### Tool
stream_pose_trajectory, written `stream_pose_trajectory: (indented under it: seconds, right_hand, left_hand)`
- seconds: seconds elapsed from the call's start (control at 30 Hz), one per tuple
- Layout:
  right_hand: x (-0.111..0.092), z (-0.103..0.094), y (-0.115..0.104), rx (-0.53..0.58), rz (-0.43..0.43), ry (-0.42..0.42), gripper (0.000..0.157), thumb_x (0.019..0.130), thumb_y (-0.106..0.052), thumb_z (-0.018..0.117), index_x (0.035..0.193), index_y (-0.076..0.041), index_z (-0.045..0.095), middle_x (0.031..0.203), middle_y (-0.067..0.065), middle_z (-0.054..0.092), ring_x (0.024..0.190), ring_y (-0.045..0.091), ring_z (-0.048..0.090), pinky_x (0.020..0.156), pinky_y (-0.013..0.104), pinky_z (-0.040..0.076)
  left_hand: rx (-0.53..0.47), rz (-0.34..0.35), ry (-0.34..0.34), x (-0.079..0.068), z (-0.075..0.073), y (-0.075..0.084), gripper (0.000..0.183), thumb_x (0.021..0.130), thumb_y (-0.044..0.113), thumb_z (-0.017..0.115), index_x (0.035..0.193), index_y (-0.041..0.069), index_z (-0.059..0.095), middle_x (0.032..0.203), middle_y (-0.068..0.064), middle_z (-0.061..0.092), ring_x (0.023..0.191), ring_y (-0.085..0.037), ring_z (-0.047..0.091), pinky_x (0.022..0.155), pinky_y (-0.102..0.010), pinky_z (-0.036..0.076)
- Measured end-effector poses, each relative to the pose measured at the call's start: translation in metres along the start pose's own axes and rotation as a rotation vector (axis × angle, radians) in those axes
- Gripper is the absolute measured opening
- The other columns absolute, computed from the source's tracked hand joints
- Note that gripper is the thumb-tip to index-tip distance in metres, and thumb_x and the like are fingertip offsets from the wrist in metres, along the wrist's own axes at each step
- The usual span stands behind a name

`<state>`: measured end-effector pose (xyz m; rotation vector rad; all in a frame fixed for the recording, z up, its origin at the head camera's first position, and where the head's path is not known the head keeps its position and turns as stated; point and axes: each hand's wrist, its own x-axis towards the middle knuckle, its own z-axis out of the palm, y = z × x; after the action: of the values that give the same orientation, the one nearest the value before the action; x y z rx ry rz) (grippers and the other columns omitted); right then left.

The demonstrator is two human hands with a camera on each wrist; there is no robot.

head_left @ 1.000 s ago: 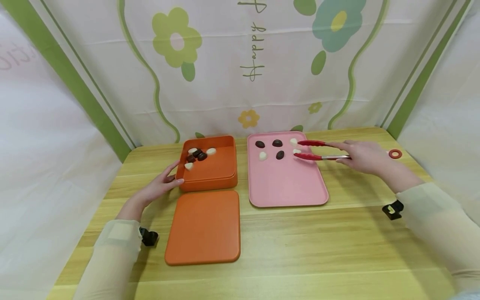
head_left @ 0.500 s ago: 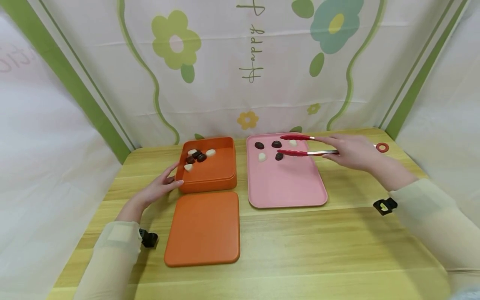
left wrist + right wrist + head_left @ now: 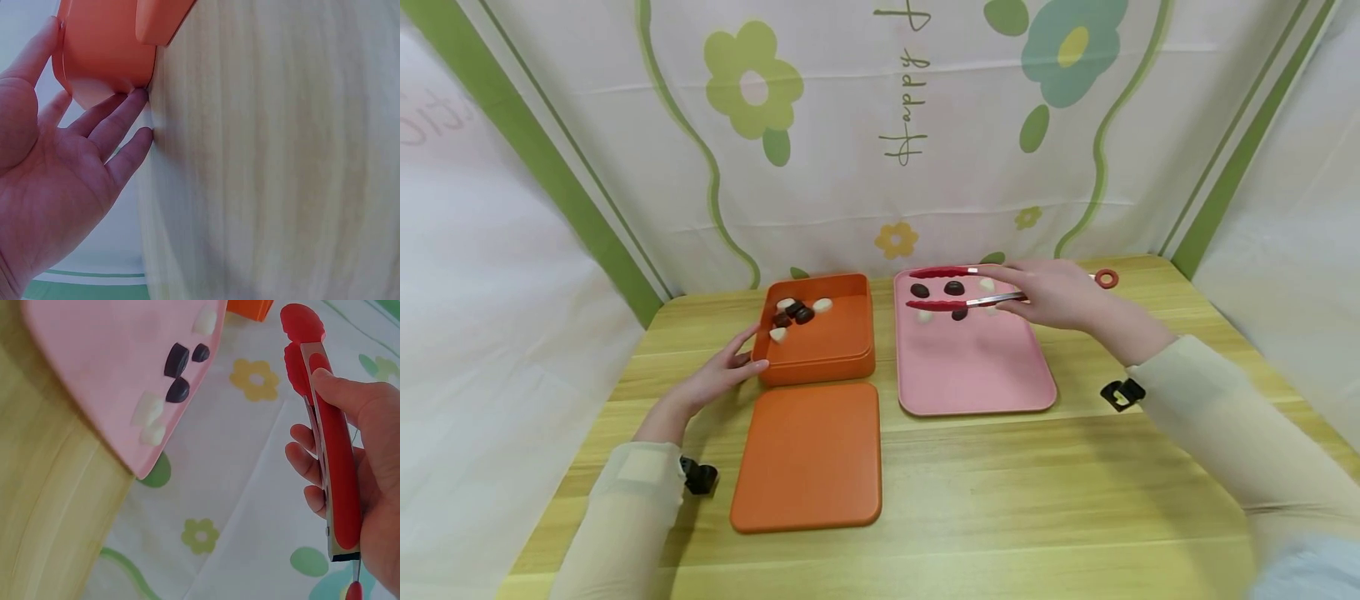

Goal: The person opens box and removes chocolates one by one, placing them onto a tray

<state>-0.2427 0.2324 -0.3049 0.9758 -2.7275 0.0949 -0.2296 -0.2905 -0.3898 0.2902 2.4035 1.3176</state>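
My right hand (image 3: 1051, 292) holds red-tipped tongs (image 3: 337, 469) over the pink tray (image 3: 977, 375), their arms spread apart. Under and around the tips lie dark chocolates (image 3: 953, 287) and white chocolates (image 3: 987, 285) on the tray's far half. No piece shows between the tips. To the left stands an orange box (image 3: 816, 371), uncovered, with dark and white chocolates (image 3: 802, 315) inside, mostly near its left side. My left hand (image 3: 722, 372) rests against the box's near left corner, its fingers fairly straight along the wall in the left wrist view and its thumb at the front.
An orange lid (image 3: 808, 458) lies flat in front of the box on the wooden table (image 3: 1000, 492). A flowered cloth (image 3: 835, 167) hangs behind the table's far edge. A narrow strip of table separates box and tray.
My right hand has carried the tongs leftward across the tray, from its right edge to above the left chocolates. My left hand stays at the box corner.
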Motion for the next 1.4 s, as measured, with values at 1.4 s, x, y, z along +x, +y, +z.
stream_pose_trajectory:
  seconds: [1.4]
  right_hand:
    - [0.117, 0.042, -0.087, 0.039, -0.238, -0.143, 0.053, 0.091, -0.025, 0.068, 0.141, -0.017, 0.053, 0.105, 0.007, 0.062, 0.092, 0.024, 0.058, 0.088, 0.040, 0.047]
  left_hand:
    - [-0.001, -0.006, 0.005, 0.001, -0.002, 0.000, 0.081, 0.099, 0.038, 0.056, 0.158, 0.027, 0.002, 0.158, -0.026, 0.010, 0.143, -0.043, 0.015, 0.110, -0.062, 0.013]
